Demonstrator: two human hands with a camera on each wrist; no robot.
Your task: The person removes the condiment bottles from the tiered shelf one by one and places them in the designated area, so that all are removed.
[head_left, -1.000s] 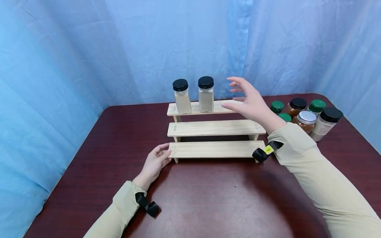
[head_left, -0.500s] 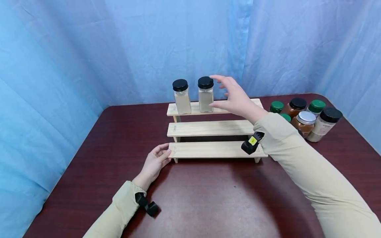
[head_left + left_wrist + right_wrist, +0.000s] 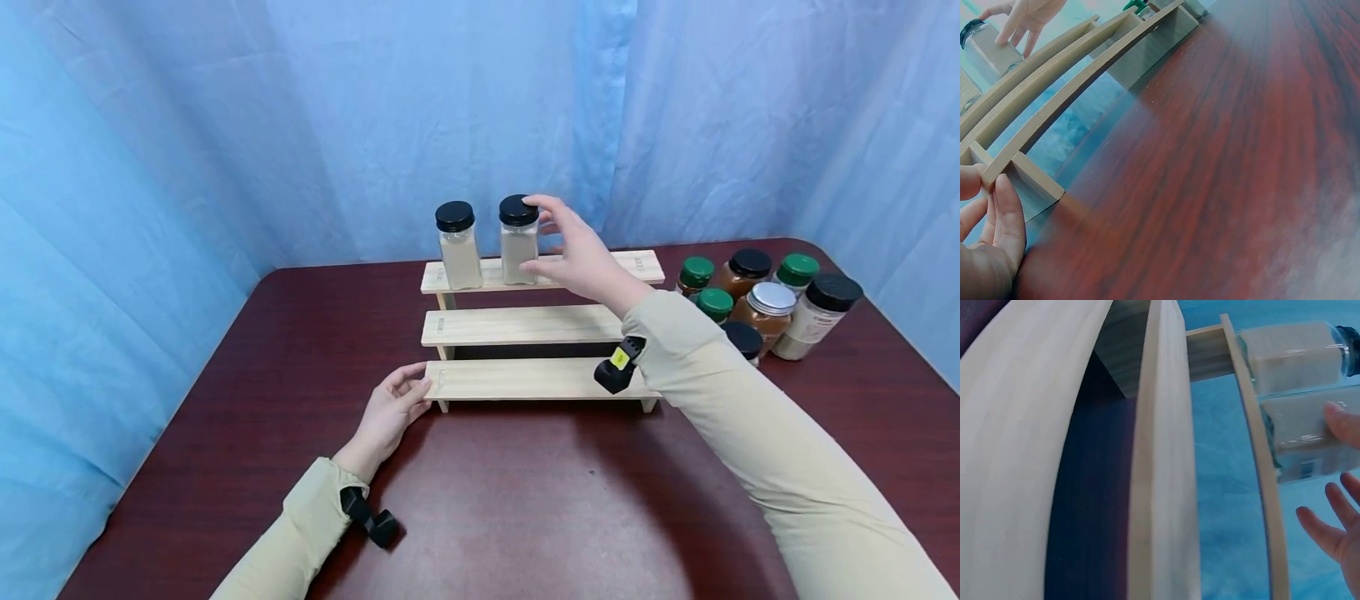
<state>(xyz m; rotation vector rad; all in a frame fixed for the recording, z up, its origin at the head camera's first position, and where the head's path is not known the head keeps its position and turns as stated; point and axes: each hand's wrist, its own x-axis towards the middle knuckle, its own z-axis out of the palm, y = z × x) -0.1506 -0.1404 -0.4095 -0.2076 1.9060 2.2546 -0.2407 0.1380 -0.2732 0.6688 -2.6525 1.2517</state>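
A three-tier wooden rack [image 3: 540, 379] stands on the table. My left hand [image 3: 390, 408] pinches the left end of its lowest shelf, thumb above and fingers below, as the left wrist view shows. Two square glass jars with black lids and pale powder, a left jar [image 3: 461, 254] and a right jar [image 3: 519, 250], stand upright on the top shelf. My right hand [image 3: 577, 254] is at the right jar, index finger by its lid and thumb against its front. In the right wrist view, several fingers [image 3: 1319, 531] are spread apart from the glass.
Several spice jars cluster right of the rack, among them a green-lidded jar [image 3: 697, 271], a silver-lidded jar [image 3: 768, 308] and a black-lidded shaker [image 3: 817, 317]. My right forearm [image 3: 720, 375] crosses before the rack's right end. Blue curtains [image 3: 420, 125] hang behind the dark table [image 3: 480, 517].
My right hand has moved left along the top shelf from beside the right jar until it touches it. The left hand and both jars on the rack look unmoved.
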